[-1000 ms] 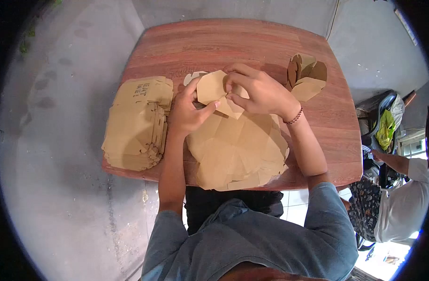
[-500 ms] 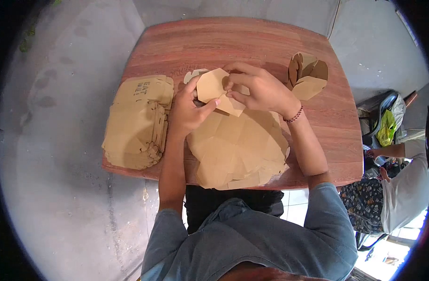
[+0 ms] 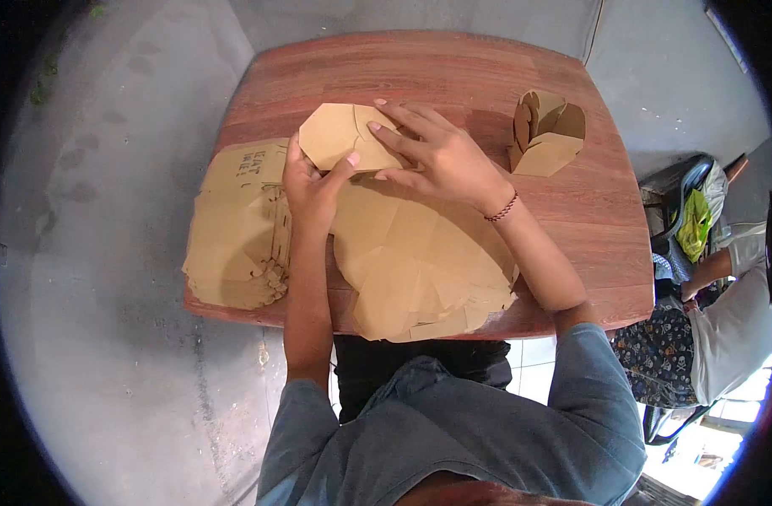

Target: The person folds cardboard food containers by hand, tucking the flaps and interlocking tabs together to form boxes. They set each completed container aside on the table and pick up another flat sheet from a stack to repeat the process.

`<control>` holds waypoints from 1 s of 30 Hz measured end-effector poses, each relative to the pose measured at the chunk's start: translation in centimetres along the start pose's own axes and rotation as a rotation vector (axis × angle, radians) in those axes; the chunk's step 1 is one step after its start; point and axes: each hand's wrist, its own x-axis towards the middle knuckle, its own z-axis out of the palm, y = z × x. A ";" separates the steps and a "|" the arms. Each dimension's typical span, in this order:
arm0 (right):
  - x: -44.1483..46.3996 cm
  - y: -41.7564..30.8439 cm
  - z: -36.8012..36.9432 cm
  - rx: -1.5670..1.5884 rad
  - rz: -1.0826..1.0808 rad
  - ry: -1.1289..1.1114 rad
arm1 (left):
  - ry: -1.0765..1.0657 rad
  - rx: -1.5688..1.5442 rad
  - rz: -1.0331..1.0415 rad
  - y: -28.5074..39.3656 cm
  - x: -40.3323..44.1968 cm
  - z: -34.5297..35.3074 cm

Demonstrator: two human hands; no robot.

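My left hand grips the near-left side of a brown cardboard food box, its thumb on the near edge. The box's top flaps lie folded over each other. Across its right part lies my right hand, fingers stretched over the flaps and thumb low at the near side, taking hold of the box too. Below both hands, a spread pile of flat cardboard blanks covers the near part of the table. What my left fingers do beneath the box is hidden.
A tall stack of flat cardboard blanks with printed lettering stands on the left of the wooden table. An open, standing cardboard box is at the right. Beyond the right edge, another person is beside bags.
The box has moved left and now lies more level, with its flaps brought together. My right hand has gone from pinching a flap to lying across the top.
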 end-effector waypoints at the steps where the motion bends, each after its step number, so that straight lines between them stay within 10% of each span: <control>1: 0.0 0.1 0.1 0.001 -0.004 -0.001 | 0.000 -0.014 0.011 -0.1 0.0 0.1; 27: 0.5 -0.8 -1.9 0.102 0.003 -0.043 | -0.123 -0.251 -0.114 -1.6 -0.2 -3.1; 30: 0.8 -1.1 -3.1 0.262 0.055 -0.081 | -0.428 -0.552 -0.140 -3.4 0.1 -5.8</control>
